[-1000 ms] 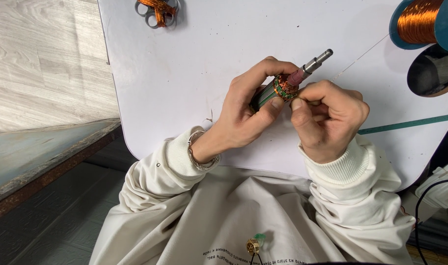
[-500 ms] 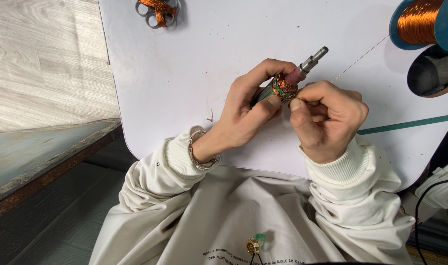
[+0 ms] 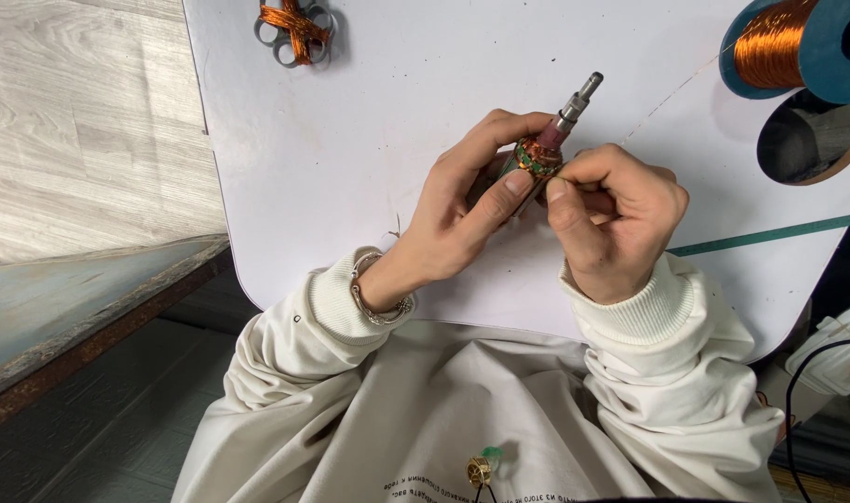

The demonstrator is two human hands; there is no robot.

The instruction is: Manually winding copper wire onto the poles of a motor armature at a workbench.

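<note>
A small motor rotor [image 3: 542,154], wound with copper wire and showing a green band, is being held just above the white tabletop [image 3: 378,140], tilted so that its steel shaft [image 3: 581,96] is pointing up and to the right. The left hand [image 3: 462,219] is gripping the rotor's body, with the fingers curling over the top and the thumb pressing against its lower side. The right hand [image 3: 620,219] is sitting just beside it, its fingers curled closed and its thumb tip touching the rotor next to the left thumb; what the curled fingers are pinching is hidden. A thin strand of wire [image 3: 672,93] is running from the hands across the tabletop toward a blue spool of copper wire [image 3: 797,47] at the upper right corner. Just below that spool, a dark round spool [image 3: 807,140] is lying on the tabletop. A green strip [image 3: 769,233] is crossing the tabletop to the right of the right hand. Well apart, at the top edge, a metal piece wrapped in copper wire [image 3: 296,30] is resting. The person is wearing a cream sweatshirt [image 3: 443,410] and a bracelet [image 3: 369,298] on the left wrist.
</note>
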